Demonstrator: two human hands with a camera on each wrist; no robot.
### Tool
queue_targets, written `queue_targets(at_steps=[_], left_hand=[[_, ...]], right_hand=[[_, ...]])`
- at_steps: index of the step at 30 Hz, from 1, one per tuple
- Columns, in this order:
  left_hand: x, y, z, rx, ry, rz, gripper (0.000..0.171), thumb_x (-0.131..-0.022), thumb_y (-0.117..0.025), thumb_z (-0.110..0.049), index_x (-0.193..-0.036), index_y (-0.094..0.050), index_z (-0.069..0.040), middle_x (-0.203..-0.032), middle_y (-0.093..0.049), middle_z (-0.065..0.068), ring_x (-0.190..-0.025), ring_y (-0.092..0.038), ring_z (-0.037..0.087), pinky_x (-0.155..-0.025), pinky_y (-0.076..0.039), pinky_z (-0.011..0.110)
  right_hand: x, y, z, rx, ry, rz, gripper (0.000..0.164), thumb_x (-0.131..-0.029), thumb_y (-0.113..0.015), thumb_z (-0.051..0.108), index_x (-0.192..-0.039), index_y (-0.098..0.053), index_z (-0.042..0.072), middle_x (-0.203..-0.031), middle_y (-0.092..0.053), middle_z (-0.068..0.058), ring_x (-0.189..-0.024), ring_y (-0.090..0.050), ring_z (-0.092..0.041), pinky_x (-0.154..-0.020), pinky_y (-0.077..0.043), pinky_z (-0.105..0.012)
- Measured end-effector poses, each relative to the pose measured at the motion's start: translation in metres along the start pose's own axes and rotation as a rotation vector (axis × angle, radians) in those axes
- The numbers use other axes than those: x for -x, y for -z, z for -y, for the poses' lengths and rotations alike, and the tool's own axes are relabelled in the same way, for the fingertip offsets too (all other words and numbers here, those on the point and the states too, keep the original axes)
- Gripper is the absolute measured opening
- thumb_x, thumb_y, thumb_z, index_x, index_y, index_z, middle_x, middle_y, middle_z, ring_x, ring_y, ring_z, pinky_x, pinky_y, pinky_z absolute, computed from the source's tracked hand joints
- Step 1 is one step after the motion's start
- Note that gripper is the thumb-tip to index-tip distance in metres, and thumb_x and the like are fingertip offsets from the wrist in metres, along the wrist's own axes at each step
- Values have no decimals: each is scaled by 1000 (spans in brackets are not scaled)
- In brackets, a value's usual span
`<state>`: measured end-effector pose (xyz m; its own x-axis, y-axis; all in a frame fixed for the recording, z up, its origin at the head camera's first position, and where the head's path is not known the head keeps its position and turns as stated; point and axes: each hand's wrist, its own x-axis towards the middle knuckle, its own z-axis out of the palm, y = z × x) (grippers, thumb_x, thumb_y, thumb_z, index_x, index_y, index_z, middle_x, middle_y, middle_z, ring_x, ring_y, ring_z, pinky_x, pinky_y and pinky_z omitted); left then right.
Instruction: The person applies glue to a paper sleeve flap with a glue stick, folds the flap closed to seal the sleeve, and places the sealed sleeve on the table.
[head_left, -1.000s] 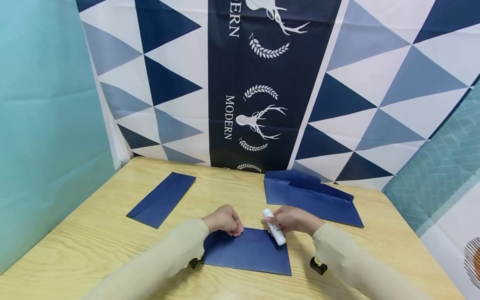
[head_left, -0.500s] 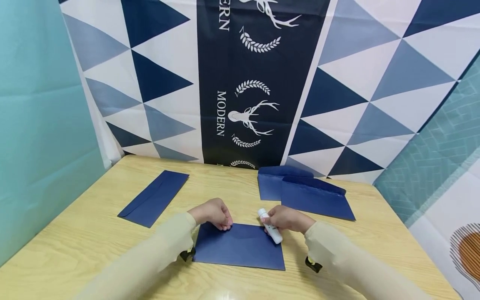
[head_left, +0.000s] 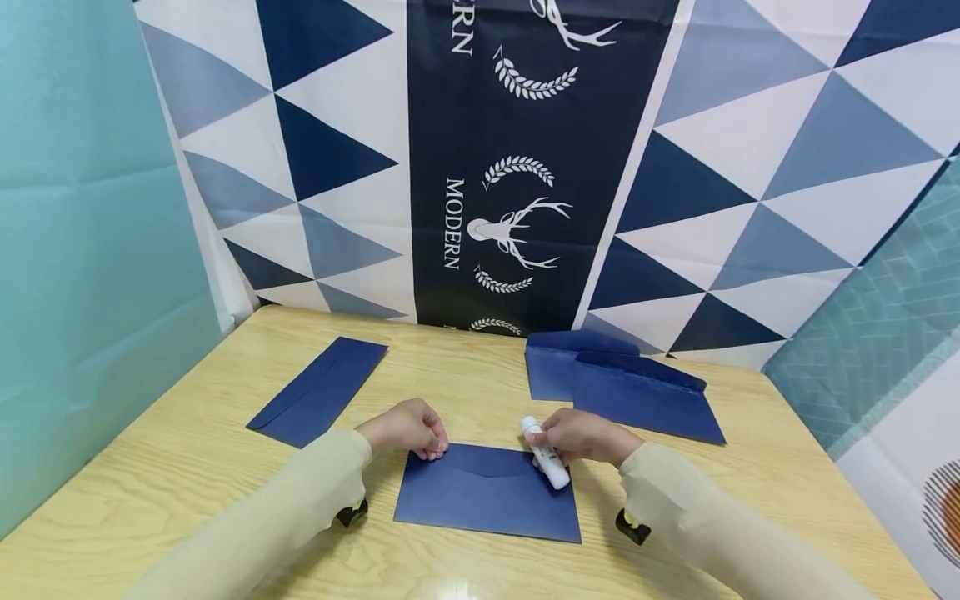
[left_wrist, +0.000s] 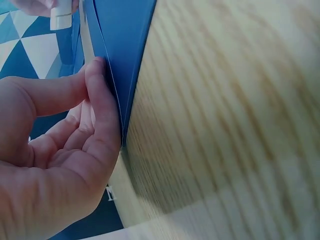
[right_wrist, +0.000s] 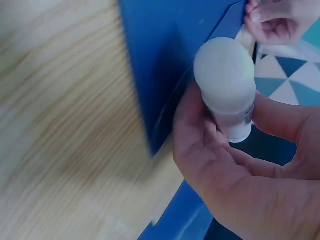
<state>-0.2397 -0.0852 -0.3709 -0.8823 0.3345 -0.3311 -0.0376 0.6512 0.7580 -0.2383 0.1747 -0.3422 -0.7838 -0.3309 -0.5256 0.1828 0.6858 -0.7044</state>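
Note:
A dark blue envelope lies crosswise in the middle of the table, its pointed flap folded down on the near face. At its far left corner my left hand rests with curled fingers; in the left wrist view the thumb tip meets the index finger beside the envelope, with nothing visible between them. Over the envelope's far right corner, my right hand grips a white glue stick between thumb and fingers. The right wrist view shows the glue stick tilted, its rounded end toward the camera.
One blue envelope lies slanted at the left of the wooden table. Two more envelopes with raised flaps, one in front and one behind, overlap at the back right. A patterned cloth hangs behind the table.
My left hand has slid left along the envelope's far edge to its corner, leaving the flap's point in view. My right hand keeps its grip on the glue stick, almost still.

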Motion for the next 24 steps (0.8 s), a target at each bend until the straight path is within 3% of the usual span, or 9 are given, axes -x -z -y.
queue_targets(at_steps=[7, 15, 24], left_hand=[[-1, 1, -1, 11, -5, -7, 9, -88, -65, -2, -81, -70, -2, -71, -69, 3, -62, -59, 9, -62, -53, 23], [-2, 3, -6, -25, -23, 5, 10, -87, -64, 2, -79, -70, 0, -71, -70, 7, -60, -60, 9, -62, -55, 23], [-3, -24, -39, -109, -48, 30, 13, -86, -63, 4, -75, -69, 1, -67, -69, 8, -55, -59, 9, -58, -55, 24]], right_hand=[[-12, -14, 22, -49, 7, 29, 30, -100, -48, 14, -118, -56, -8, -97, -69, -16, -83, -66, -16, -78, -55, -34], [-17, -26, 23, -75, 0, -15, 30, -100, -48, 14, -117, -59, -9, -95, -69, -15, -81, -66, -16, -75, -53, -31], [-20, -29, 17, -91, -3, -15, 30, -101, -48, 16, -115, -59, -9, -95, -67, -14, -81, -64, -15, -79, -54, -32]])
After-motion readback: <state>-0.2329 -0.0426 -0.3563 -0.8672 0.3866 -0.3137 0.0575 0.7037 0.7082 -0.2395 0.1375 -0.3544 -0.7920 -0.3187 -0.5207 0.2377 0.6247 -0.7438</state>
